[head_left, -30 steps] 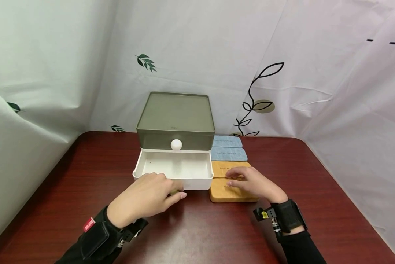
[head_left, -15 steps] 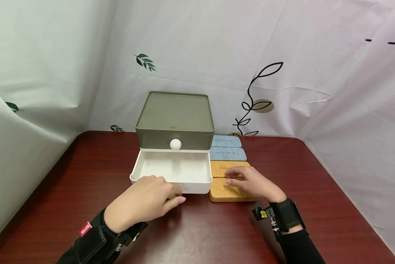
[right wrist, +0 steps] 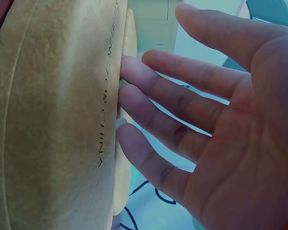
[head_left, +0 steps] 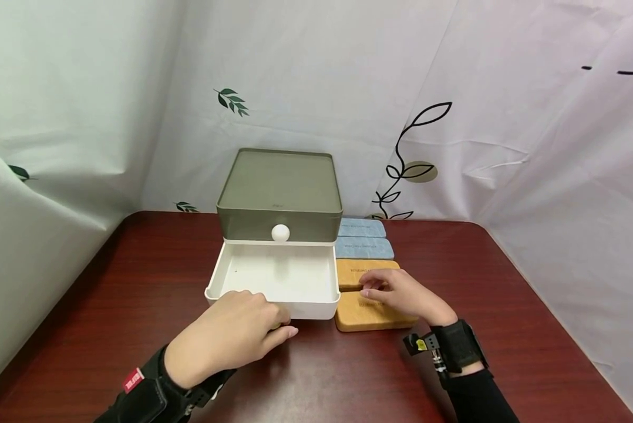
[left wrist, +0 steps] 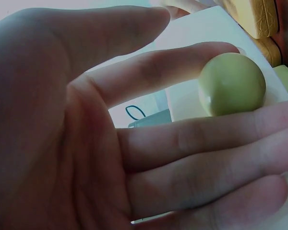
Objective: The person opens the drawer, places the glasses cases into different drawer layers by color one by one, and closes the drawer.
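A grey-green box (head_left: 282,179) with a white ball knob (head_left: 280,233) on its upper front stands over a white drawer (head_left: 327,309), which is pulled out. My left hand (head_left: 232,332) is at the drawer's front, its index and middle fingers hooked about a round green knob (left wrist: 233,84). The left thumb is off the knob. My right hand (head_left: 403,294) is over two yellow-brown glasses cases, its relaxed fingertips at the seam between the rear case (head_left: 353,271) and the front case (head_left: 366,317). In the right wrist view those fingertips touch the case edge.
Two light blue cases (head_left: 364,247) lie behind the yellow-brown ones, along the box's right side. All stand on a dark red wooden table (head_left: 480,282). White patterned curtain (head_left: 316,76) hangs behind and at both sides.
The drawer has come farther out toward me, with my left hand moving back along with it. The front yellow-brown case has shifted slightly nearer, leaving a thin gap behind it.
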`<state>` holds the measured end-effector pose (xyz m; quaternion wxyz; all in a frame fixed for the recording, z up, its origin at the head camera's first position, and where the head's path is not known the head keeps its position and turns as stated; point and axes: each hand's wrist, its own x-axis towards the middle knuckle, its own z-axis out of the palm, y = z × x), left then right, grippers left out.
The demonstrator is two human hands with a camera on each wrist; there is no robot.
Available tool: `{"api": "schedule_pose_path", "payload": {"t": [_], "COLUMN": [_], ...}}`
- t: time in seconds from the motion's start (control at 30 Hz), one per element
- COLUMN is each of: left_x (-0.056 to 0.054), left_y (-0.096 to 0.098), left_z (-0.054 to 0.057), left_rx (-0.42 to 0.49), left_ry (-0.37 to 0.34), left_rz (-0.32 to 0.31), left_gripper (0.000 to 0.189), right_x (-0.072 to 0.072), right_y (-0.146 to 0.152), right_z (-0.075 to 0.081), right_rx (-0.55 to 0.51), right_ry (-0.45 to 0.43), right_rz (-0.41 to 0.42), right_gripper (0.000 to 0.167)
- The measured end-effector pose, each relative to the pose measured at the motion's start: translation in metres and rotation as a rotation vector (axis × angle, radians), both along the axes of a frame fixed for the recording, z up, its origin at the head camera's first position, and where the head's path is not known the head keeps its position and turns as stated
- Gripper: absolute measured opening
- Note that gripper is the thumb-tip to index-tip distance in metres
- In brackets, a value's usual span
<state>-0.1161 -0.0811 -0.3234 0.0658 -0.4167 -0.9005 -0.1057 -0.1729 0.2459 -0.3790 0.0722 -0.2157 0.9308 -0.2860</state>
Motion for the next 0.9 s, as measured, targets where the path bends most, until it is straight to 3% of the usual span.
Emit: {"api": "schedule_pose_path", "payload": {"t": [0.57,0.9], "left_x": [0.01,0.016], "left_y": [-0.002,-0.002], "left_z": [-0.009,-0.009], "left_rx": [-0.03,-0.056], "left_ry": [0.118,0.1], "left_rz": [-0.003,0.002], "left_gripper": [0.038,0.039], "right_x": [0.002,0.001], "right_y": [0.002,0.009], "right_z": [0.0,0.0], "right_rx": [0.016,-0.025], "right_ry": [-0.017,-0.047], "right_rz": [-0.017,0.002], "right_gripper": [0.028,0.03]}}
